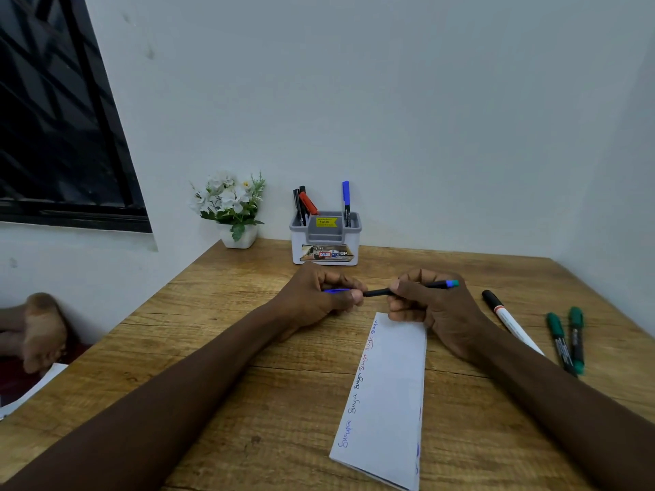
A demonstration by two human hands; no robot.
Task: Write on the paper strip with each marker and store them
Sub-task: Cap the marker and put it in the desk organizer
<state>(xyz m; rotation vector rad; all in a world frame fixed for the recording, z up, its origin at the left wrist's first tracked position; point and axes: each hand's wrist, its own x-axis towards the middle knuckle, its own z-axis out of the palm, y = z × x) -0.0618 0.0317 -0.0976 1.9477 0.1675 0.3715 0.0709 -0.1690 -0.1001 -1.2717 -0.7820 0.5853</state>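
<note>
Pose: both forearms come in from the lower corners and meet above the table point(219, 349) centre. The left hand point(315, 299) is knuckles-up with its thumb pointing to 3 o'clock. The right hand point(432, 306) faces it, with the heel resting by the paper's far right corner.

Writing: the paper strip point(390, 391) lies at 6 o'clock from the hands, long axis running 12 to 6. A short word, reading like "Surya", is repeated along its left edge in blue, black and red ink. The holder point(326, 242) stands at 12 o'clock against the wall. It has a yellow price sticker reading "49.00" and a front label showing "42" and "OP".

Grip: the blue marker point(377, 293) is held level between the hands.
- The left fingers and thumb are clenched around its blue cap end.
- The right thumb and fingers are wrapped round the black barrel, with the tail sticking out toward 3 o'clock.
- Cannot tell whether the cap is seated.

Stored: a red marker point(308, 203) and black marker point(301, 203) in the holder's left side, and a second blue marker point(346, 200) on the right.

Loose at 3 o'clock: a white-barrelled marker point(507, 318) and two green markers point(560, 341).
</note>
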